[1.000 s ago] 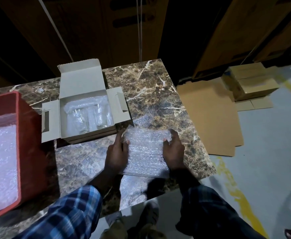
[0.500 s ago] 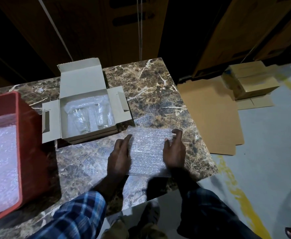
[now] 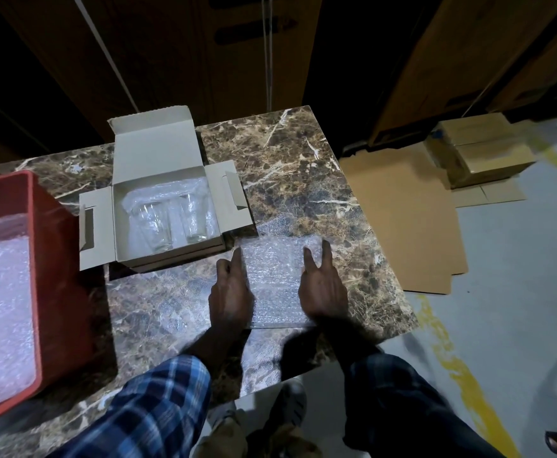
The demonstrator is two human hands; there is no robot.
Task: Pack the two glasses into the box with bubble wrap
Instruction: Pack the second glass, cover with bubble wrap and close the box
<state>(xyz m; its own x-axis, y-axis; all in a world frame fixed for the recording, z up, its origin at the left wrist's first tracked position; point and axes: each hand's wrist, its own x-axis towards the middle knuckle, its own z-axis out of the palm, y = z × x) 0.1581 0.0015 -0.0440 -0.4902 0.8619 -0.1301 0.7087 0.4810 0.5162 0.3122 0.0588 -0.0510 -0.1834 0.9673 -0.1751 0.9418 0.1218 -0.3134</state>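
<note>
both hands (image 3: 231,292) (image 3: 323,292) press flat, fingers straight, on the bubble wrap sheet (image 3: 275,279); neither grip holds anything.

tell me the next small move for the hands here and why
Probably lift the bubble wrap sheet and lay it over the two glasses in the open box. Both glasses already lie inside on wrap, uncovered, and the left hand and right hand rest flat on the sheet's sides.
</note>
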